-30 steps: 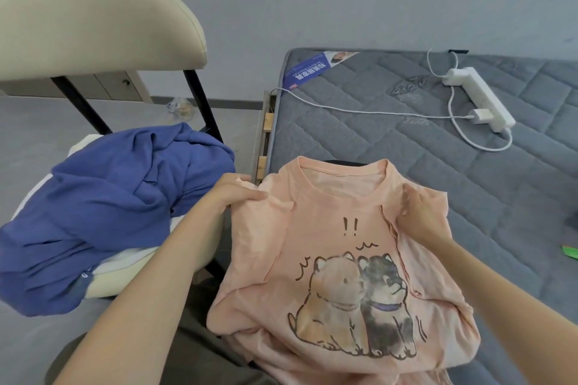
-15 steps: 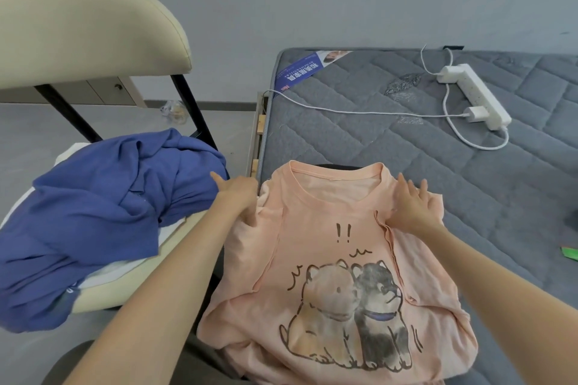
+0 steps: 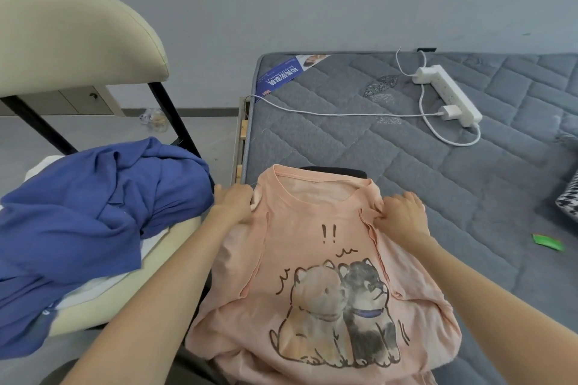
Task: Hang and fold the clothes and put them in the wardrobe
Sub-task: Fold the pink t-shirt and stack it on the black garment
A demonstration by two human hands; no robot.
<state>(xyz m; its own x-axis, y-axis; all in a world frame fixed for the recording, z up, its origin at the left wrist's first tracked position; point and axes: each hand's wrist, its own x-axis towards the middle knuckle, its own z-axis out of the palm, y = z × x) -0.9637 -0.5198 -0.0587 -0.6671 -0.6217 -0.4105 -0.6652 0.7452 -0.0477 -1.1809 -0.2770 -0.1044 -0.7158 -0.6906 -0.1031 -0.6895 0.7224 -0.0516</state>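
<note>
A peach T-shirt [image 3: 312, 259] with a print of two cartoon dogs lies face up on the near corner of the grey mattress [image 3: 422, 172], collar pointing away from me. Its sides are folded in, leaving long creases. My left hand [image 3: 233, 203] grips the shirt's left shoulder at its edge. My right hand [image 3: 402, 214] sits on the right shoulder, fingers curled and pinching a fold of fabric. A crumpled blue garment [image 3: 93, 212] is heaped on the seat of the beige chair [image 3: 78, 40] to the left.
A white power strip [image 3: 447, 100] with a plugged charger and cable lies at the back of the mattress. A green scrap [image 3: 549, 242] and a houndstooth item [image 3: 569, 197] are at the right edge. Something black [image 3: 337, 170] shows under the collar.
My right hand went from lying flat to pinching the fabric at the right shoulder. My left hand stays on the left shoulder, now at its outer edge.
</note>
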